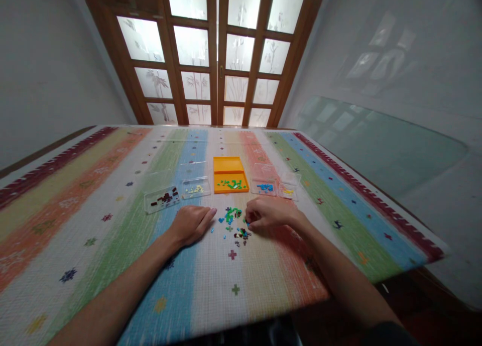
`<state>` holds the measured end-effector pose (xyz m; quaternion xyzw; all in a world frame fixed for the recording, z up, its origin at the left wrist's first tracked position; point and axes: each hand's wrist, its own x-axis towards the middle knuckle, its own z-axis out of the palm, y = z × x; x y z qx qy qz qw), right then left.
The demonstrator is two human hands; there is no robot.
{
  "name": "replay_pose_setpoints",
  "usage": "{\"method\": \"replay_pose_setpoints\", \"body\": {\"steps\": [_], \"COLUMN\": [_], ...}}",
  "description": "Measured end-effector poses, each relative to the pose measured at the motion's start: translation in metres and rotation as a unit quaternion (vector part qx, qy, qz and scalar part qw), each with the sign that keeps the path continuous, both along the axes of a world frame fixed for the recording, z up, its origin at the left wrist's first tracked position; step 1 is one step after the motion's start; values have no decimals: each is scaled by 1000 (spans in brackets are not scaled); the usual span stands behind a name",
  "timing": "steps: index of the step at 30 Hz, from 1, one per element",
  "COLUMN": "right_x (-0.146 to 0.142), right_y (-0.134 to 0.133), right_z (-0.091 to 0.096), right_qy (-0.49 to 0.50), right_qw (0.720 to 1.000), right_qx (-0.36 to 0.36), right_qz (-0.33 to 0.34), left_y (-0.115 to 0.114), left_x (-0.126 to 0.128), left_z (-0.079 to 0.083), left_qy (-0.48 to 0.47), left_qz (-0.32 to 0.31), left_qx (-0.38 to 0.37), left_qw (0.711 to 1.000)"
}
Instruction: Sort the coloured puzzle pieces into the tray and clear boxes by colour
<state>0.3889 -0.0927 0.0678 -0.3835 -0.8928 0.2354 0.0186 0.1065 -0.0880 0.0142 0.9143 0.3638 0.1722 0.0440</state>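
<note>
A loose pile of tiny building bricks in green, blue and dark brown lies on the striped cloth between my hands. My left hand rests on the cloth just left of the pile, fingers curled under and thumb pointing toward the bricks; nothing shows in it. At the pile's right edge is my right hand, its thumb and fingertips pinched together low over the bricks. Whatever may be between those fingertips is too small to make out. Beyond the hands, an orange case stands open with green bricks in it.
Left of the case are a clear box of dark brown bricks and another clear box of pale yellow ones. To its right, clear boxes hold blue bricks and yellow bricks. The table's near edge is close to my forearms.
</note>
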Motion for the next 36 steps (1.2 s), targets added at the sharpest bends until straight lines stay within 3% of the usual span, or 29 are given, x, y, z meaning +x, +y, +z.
{"method": "replay_pose_setpoints", "body": {"steps": [6, 14, 25, 36], "right_x": [-2, -6, -14, -10], "right_y": [0, 4, 7, 8], "right_z": [1, -5, -13, -12], "right_qy": [6, 62, 16, 18], "right_qw": [1000, 990, 994, 990], "right_qx": [22, 47, 69, 78], "right_qz": [-19, -121, -82, -117], "left_y": [0, 0, 0, 0], "left_x": [0, 1, 1, 1], "left_z": [0, 2, 1, 2], "left_qy": [-5, 4, 13, 13], "left_qz": [0, -1, 1, 2], "left_qx": [1, -5, 8, 11], "left_qw": [1000, 1000, 1000, 1000]}}
